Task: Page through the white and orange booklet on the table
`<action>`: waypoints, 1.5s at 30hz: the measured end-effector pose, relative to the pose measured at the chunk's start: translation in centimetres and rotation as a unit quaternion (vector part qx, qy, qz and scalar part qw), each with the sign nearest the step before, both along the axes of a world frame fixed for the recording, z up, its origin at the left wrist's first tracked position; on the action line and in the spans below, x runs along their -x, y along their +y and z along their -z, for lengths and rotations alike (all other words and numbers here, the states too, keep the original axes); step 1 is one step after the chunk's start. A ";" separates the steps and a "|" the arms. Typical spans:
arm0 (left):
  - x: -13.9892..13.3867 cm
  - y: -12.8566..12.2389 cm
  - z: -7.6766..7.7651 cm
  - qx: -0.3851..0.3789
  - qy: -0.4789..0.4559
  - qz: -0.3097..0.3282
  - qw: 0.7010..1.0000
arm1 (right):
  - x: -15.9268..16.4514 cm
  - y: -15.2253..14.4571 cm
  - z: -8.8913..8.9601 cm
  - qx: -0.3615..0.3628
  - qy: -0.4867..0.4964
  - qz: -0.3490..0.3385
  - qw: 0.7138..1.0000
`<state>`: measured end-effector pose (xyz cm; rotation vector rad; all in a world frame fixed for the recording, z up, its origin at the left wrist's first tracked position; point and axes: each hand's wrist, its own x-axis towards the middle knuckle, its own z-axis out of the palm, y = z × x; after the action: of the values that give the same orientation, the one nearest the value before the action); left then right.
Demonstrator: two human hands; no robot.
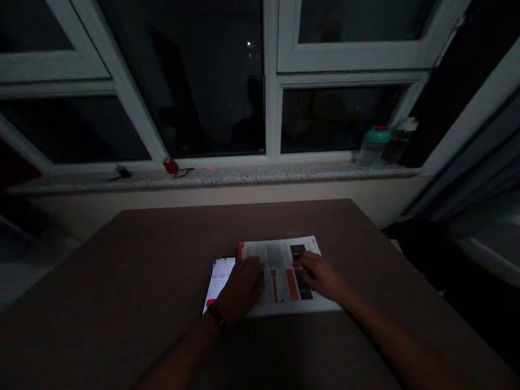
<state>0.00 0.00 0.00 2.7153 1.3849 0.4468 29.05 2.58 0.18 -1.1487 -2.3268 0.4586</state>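
Left of centre, on the sill (252, 174), sat a small red object (170, 166). In the lower middle, a lit phone (218, 277) lay partly behind the left hand (240, 290), which was blurred over the left part of a printed paper (280, 279); its grip could not be told. The paper seemed already laid flat on the table (162, 254); what remained did not show. The right hand (320, 275) curled loosely over its right part, perhaps pinching nothing; I could not tell. Farther right stood a teal-lidded bottle (374, 147) and a clear bottle (400, 142), contents too dim to read.
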 end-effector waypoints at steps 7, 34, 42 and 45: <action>-0.2 0.0 -0.5 0.017 -0.015 0.001 1.000 | 0.0 -0.1 0.2 0.002 0.007 0.009 1.000; 0.4 1.1 0.7 -0.027 0.008 -0.131 0.991 | 0.2 -0.1 0.0 -0.012 0.014 0.011 1.000; -0.1 0.9 -0.1 0.014 -0.021 -0.173 0.985 | 0.2 0.0 0.4 -0.019 0.024 0.009 0.999; -0.1 0.9 -0.3 0.022 -0.027 -0.170 0.985 | 0.3 0.1 0.4 -0.017 0.021 0.009 1.000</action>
<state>0.14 0.91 0.26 2.4159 1.8250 0.4972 28.74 2.63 -0.23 -1.1322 -2.2791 0.4318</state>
